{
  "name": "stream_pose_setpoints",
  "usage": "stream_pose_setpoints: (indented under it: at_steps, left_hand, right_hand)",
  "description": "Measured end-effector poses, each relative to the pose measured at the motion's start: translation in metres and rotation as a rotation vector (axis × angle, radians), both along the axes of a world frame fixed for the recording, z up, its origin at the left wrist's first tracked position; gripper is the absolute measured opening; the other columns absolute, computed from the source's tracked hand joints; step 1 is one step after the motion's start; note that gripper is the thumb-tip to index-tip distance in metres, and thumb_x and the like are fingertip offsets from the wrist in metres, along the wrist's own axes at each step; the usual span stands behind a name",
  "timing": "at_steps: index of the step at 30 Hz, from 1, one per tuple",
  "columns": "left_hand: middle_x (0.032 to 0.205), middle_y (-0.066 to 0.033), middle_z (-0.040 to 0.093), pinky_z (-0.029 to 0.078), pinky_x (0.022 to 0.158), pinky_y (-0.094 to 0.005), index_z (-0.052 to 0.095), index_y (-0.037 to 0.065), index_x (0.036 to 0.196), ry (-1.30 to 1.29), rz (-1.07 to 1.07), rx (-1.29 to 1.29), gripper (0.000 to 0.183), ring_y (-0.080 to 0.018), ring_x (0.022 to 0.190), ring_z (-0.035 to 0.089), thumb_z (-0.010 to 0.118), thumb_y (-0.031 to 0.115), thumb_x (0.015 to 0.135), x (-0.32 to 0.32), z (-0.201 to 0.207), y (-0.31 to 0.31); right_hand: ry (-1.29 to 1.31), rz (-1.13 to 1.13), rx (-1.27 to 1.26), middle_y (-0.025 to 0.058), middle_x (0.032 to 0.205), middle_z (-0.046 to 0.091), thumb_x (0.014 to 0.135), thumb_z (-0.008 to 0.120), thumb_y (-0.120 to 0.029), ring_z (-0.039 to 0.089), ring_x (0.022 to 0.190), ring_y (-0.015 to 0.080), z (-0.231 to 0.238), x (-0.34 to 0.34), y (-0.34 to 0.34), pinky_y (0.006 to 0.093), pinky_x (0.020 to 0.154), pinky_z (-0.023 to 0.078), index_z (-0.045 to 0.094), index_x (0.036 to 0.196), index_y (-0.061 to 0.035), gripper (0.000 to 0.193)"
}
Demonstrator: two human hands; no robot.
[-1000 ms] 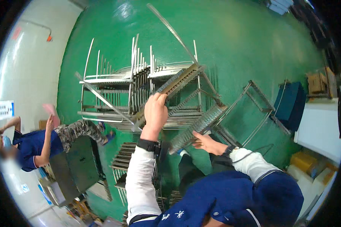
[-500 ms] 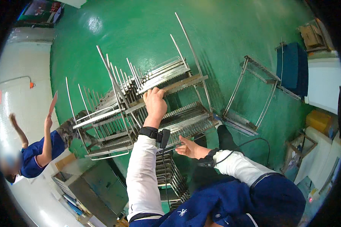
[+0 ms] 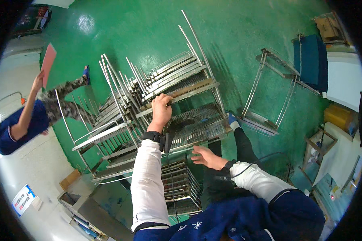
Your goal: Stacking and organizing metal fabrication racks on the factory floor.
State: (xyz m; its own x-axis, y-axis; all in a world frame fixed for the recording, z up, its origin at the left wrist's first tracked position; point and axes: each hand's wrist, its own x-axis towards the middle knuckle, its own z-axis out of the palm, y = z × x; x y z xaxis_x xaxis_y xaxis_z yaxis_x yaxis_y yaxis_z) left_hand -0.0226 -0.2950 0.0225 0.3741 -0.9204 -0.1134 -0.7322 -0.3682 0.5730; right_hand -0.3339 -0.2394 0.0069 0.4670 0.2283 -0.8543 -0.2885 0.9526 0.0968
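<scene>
My left hand [image 3: 161, 111] is closed on the upper rail of a metal slotted rack [image 3: 193, 89], fingers curled over the edge. Comb-like slots line the rack's lower shelf [image 3: 199, 130], and upright rods rise at its sides. My right hand [image 3: 208, 157] is open near the front edge of that shelf, fingers pointing left and holding nothing. Behind the gripped rack several similar racks [image 3: 173, 70] stand nested. Another group of slotted racks [image 3: 100, 136] stands to its left, close against it.
More stacked racks [image 3: 181, 186] sit just below my hands. A separate rack frame [image 3: 283, 84] stands at right on the green floor. At left a co-worker [image 3: 24, 124] holds a pink sheet [image 3: 49, 64]. A grey cabinet [image 3: 104, 201] stands lower left; a cable [image 3: 261, 160] loops from my right wrist.
The co-worker has moved farther left and up in the view, with the sheet and legs now showing more. My left hand keeps its hold on the rail; my right hand stays open.
</scene>
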Motion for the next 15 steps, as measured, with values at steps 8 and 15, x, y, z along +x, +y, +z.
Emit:
stream_pose_setpoints:
  at_steps: [8,15]
  left_hand:
    - [0.124,-0.0083,0.055,0.032,0.105,-0.0478,0.058,0.015,0.125,-0.167,0.269,0.097,0.058,-0.0318,0.121,0.046,0.076,0.010,0.070,-0.010,-0.017,-0.008]
    - [0.122,-0.0156,0.056,0.040,0.098,-0.0447,0.057,0.006,0.123,-0.256,0.282,0.014,0.055,-0.0357,0.114,0.050,0.076,0.014,0.072,-0.017,-0.033,0.006]
  right_hand:
    - [0.024,0.324,-0.344,0.0077,0.114,0.060,0.096,0.059,-0.034,0.064,0.095,0.0207,0.001,0.001,-0.058,0.0353,0.076,0.054,0.056,0.122,-0.0051,0.039]
    - [0.165,0.470,-0.551,0.0062,0.085,0.067,0.093,0.062,-0.033,0.066,0.080,0.0212,-0.012,-0.035,-0.075,0.0346,0.067,0.052,0.064,0.102,-0.0024,0.032]
